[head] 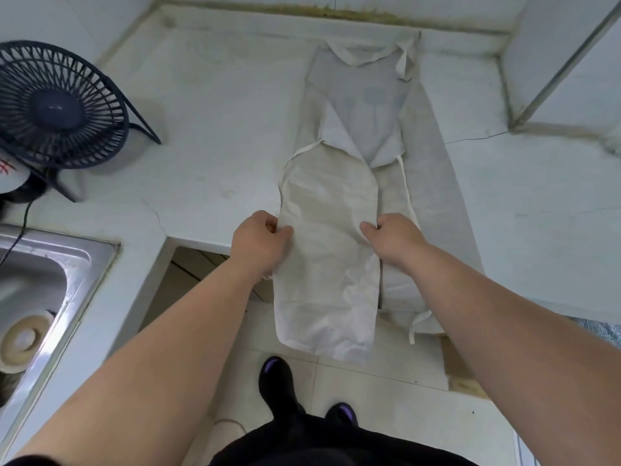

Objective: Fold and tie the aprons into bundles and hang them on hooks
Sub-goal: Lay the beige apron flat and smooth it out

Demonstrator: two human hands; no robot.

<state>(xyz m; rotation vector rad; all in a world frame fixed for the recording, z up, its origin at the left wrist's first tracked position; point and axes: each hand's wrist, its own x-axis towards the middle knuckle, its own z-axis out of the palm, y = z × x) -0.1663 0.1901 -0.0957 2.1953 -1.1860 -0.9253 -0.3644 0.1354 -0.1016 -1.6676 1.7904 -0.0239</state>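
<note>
- Left grip (262, 240) and right grip (389, 235) pinch the side edges of the cream apron (329, 203).
- It lies on the desk (201, 129), its near end overhanging at 6 o'clock.
- Red writing (5, 169) at 9 o'clock is cut off and unreadable.

A worn white countertop (218, 129) spans 9 to 3 o'clock, with a thin crack (477, 137) at 2. At 12 a grimy seam (336, 11) meets the pale wall (420, 5). A dark fan (57, 105) stands at 10, a steel sink (40, 280) lies at 8, and pale floor tiles (386, 415) show at 6.
</note>
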